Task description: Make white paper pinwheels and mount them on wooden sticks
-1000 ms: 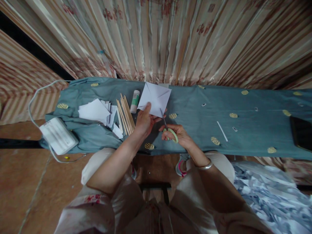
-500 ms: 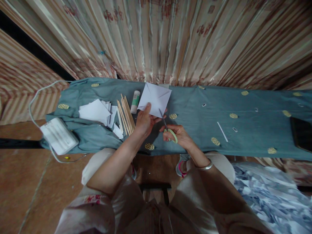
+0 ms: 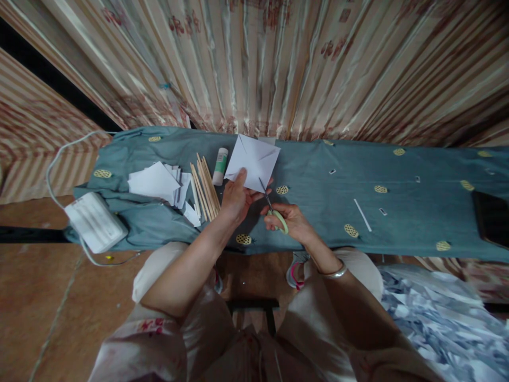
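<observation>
My left hand (image 3: 235,199) pinches the near corner of a creased white paper square (image 3: 253,161) and holds it up over the table. My right hand (image 3: 293,220) is closed round the pale green handles of a pair of scissors (image 3: 274,209). The blades point up and left, with their tips at the lower edge of the paper. A silver bangle (image 3: 335,271) sits on my right wrist.
The narrow table is covered by a blue-grey cloth (image 3: 397,196) with yellow ovals. On it lie a bundle of wooden sticks (image 3: 205,187), a glue stick (image 3: 219,166), a pile of white paper pieces (image 3: 159,183), a thin paper strip (image 3: 362,214) and a white box (image 3: 95,222) with a cable. A dark object (image 3: 491,215) lies at the right edge. Curtains hang behind.
The scissors and my right hand have crept slightly up and left toward the paper edge. The paper and my left hand have barely moved.
</observation>
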The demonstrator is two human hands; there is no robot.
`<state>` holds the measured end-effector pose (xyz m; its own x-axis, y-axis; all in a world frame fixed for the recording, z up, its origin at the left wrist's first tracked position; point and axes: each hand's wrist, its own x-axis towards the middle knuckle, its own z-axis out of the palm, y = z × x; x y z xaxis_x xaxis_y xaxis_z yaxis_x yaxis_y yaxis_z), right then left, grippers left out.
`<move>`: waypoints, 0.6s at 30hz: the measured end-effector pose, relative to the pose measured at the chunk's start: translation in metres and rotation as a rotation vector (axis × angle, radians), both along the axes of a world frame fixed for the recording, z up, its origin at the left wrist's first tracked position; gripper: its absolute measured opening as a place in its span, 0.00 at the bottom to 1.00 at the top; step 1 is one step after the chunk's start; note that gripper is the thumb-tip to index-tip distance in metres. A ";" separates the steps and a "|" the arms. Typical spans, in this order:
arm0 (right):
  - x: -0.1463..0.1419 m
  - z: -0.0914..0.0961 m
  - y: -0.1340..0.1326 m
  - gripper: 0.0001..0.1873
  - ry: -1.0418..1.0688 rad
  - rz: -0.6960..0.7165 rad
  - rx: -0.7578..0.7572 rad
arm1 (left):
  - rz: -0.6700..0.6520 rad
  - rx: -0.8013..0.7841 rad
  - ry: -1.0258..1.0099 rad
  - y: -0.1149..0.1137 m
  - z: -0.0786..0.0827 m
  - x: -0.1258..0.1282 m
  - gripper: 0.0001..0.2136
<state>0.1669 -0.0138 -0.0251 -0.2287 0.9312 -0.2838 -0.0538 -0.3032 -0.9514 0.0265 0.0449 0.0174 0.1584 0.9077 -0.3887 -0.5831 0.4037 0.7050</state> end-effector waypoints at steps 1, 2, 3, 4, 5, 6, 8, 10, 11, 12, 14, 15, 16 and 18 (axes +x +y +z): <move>0.000 0.000 0.000 0.26 0.001 0.000 0.000 | -0.006 0.005 0.005 -0.001 0.000 0.001 0.15; 0.001 0.000 0.000 0.26 0.003 -0.002 0.000 | -0.012 0.007 0.012 -0.001 0.000 0.001 0.15; 0.001 -0.001 0.000 0.26 0.006 -0.002 0.001 | -0.018 0.006 0.018 -0.002 0.000 0.002 0.15; 0.002 -0.001 0.001 0.26 0.007 -0.002 0.003 | -0.023 0.002 0.024 -0.002 0.000 0.003 0.15; 0.002 -0.001 0.001 0.26 0.006 -0.002 0.004 | -0.026 -0.003 0.028 -0.003 0.001 0.004 0.15; 0.003 -0.001 0.001 0.26 0.004 -0.001 0.005 | -0.028 -0.007 0.031 -0.003 0.001 0.004 0.15; 0.003 0.000 0.001 0.25 -0.002 0.003 0.003 | -0.029 -0.007 0.034 -0.004 0.001 0.005 0.15; 0.003 0.000 0.001 0.25 -0.005 0.004 -0.004 | -0.034 -0.004 0.033 -0.004 0.000 0.005 0.14; 0.003 0.000 0.001 0.25 -0.004 0.001 -0.006 | -0.034 -0.004 0.031 -0.004 0.000 0.005 0.14; 0.003 0.001 0.001 0.25 -0.003 -0.003 -0.008 | -0.033 -0.007 0.028 -0.003 0.000 0.005 0.14; 0.003 0.001 0.001 0.25 0.001 -0.012 -0.010 | -0.031 -0.013 0.020 -0.003 -0.001 0.004 0.14; 0.002 0.000 0.001 0.25 0.003 -0.015 -0.010 | -0.029 -0.014 0.017 -0.003 -0.001 0.004 0.14; 0.002 0.000 0.001 0.25 0.005 -0.019 -0.008 | -0.026 -0.014 0.014 -0.003 -0.002 0.004 0.14; 0.002 -0.001 0.001 0.25 0.006 -0.026 -0.002 | -0.024 -0.015 0.008 -0.003 -0.002 0.004 0.15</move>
